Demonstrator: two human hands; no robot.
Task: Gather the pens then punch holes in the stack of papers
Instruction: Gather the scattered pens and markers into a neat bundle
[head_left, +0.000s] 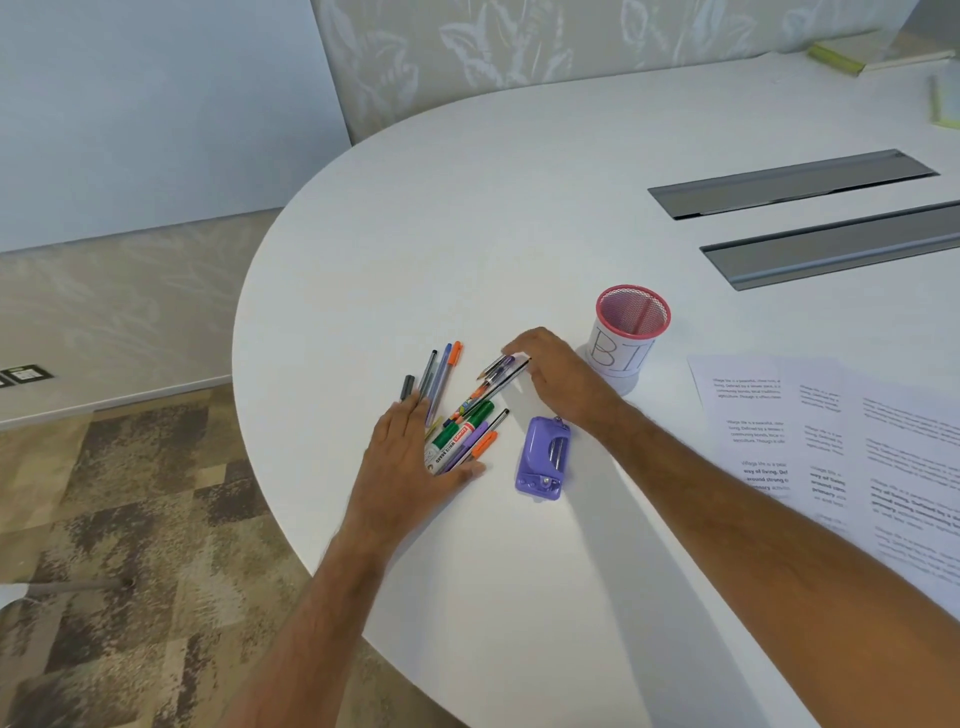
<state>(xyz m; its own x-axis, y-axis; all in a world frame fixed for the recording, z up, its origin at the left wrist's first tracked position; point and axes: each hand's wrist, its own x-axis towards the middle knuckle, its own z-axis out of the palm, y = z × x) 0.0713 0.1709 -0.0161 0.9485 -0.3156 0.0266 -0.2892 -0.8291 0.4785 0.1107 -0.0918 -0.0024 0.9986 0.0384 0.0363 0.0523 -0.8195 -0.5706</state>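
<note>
White oval table (519, 208) fills my view, carpet off at 8 o'clock. Papers (831, 447) lie fanned at 3 o'clock, unstacked and, I judge, unpunched. Purple hole punch (543, 460) sits idle at centre. Pens (460, 410) at 10 o'clock of it, loosely bunched, not in the pink mesh cup (628, 332). Left hand (410, 467) and right hand (556, 374) flat, fingers straight, herding them, gripping none. Gathering is mid-way.

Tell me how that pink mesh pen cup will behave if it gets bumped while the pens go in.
The pink mesh cup looks empty and thin-walled, so it is probably light and may slide on the smooth white table. It stands upright, taller than wide, so a knock near the rim could tip it. Its round wall suggests it would roll once down.
</note>
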